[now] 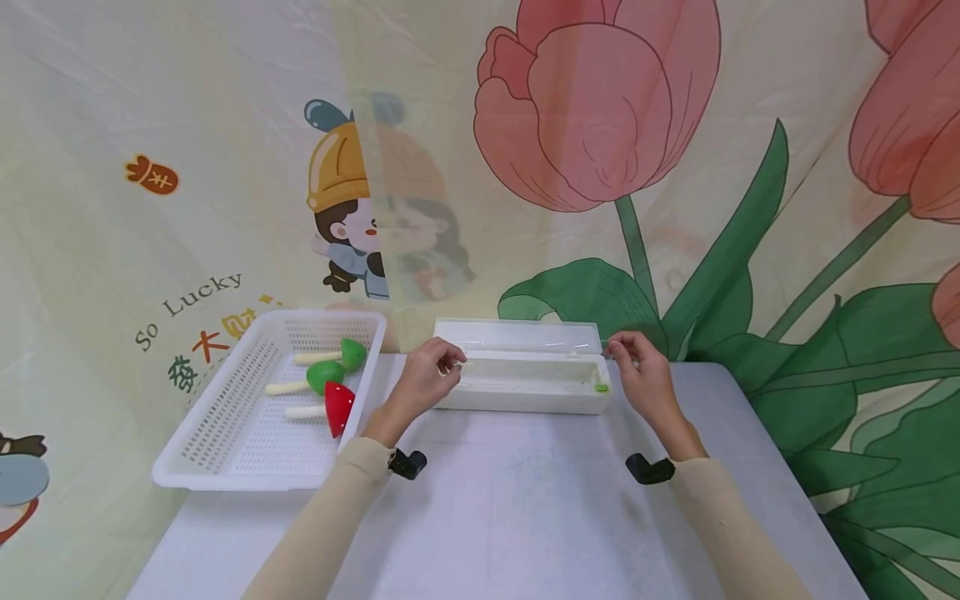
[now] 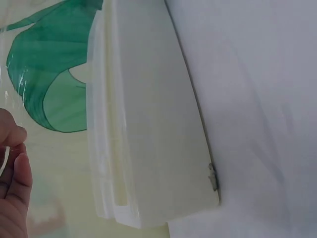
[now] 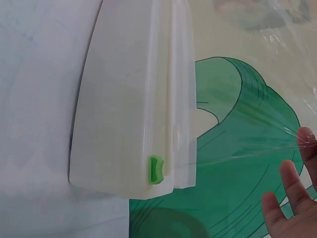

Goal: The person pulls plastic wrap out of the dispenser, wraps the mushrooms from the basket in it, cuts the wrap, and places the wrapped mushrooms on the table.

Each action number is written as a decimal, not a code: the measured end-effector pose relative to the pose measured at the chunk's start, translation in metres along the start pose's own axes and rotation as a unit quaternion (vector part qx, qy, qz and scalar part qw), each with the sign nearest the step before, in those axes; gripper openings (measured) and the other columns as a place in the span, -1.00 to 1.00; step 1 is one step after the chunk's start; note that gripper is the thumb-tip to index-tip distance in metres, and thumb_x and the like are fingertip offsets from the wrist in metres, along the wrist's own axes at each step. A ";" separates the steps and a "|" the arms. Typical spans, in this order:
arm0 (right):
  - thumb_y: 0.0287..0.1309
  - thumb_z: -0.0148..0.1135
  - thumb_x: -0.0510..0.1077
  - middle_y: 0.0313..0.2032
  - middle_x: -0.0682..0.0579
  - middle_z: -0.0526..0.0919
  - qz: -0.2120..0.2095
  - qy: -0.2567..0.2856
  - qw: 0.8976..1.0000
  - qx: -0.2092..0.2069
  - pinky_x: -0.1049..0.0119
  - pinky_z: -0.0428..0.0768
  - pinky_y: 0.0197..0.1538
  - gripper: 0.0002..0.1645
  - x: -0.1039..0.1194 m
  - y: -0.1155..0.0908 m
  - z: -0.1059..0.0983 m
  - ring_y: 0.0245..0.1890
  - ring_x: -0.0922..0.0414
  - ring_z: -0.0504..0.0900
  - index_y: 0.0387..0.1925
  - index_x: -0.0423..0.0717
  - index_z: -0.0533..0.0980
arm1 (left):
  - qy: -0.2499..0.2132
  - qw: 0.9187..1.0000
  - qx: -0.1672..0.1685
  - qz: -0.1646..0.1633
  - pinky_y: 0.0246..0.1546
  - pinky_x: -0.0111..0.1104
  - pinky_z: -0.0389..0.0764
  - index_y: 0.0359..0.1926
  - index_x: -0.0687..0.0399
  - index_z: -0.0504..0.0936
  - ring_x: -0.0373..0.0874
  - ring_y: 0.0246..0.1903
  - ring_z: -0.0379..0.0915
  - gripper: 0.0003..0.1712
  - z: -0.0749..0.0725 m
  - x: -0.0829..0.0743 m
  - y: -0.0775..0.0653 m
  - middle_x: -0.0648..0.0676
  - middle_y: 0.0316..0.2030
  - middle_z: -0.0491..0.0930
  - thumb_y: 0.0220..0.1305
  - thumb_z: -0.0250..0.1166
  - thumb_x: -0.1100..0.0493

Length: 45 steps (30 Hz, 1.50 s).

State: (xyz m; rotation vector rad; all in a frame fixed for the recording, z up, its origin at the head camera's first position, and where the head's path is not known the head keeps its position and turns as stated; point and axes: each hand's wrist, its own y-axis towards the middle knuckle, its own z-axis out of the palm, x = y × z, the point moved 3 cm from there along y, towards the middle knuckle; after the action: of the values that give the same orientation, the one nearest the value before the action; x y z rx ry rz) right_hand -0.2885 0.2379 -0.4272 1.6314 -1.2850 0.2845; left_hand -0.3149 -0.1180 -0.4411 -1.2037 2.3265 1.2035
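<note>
A white cling film dispenser lies lengthwise on the table, its hinged lid raised at the back. On its right end is a small green cutter slide. Clear cling film runs from the dispenser up to the hands, creased near the right one. My left hand pinches the film between thumb and finger, by the dispenser's left end. At the opposite end, my right hand grips the film's other side with its fingertips, the remaining fingers spread in the right wrist view.
To the left stands a white perforated basket. Two green mushroom-shaped toys and a red spotted one lie in it, all with pale handles. A white cloth covers the table; a printed curtain hangs behind.
</note>
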 end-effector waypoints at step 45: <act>0.56 0.03 -0.16 -0.22 -0.20 0.65 0.005 0.059 0.998 0.028 0.61 0.61 -0.08 -0.73 0.022 0.012 -0.013 -0.24 0.38 0.63 0.03 -0.32 0.45 | -0.003 0.999 0.044 0.000 -0.26 -0.19 0.64 -0.15 0.21 0.77 0.00 -0.30 0.54 -0.79 -0.038 -0.014 0.005 0.11 -0.25 0.75 0.15 0.51 0.36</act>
State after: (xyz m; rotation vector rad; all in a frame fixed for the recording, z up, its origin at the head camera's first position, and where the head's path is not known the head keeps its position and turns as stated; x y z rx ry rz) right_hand -0.2848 0.2363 -0.3988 1.6312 -1.2047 0.4203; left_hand -0.3052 -0.1381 -0.4065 -1.1690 2.3478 1.0913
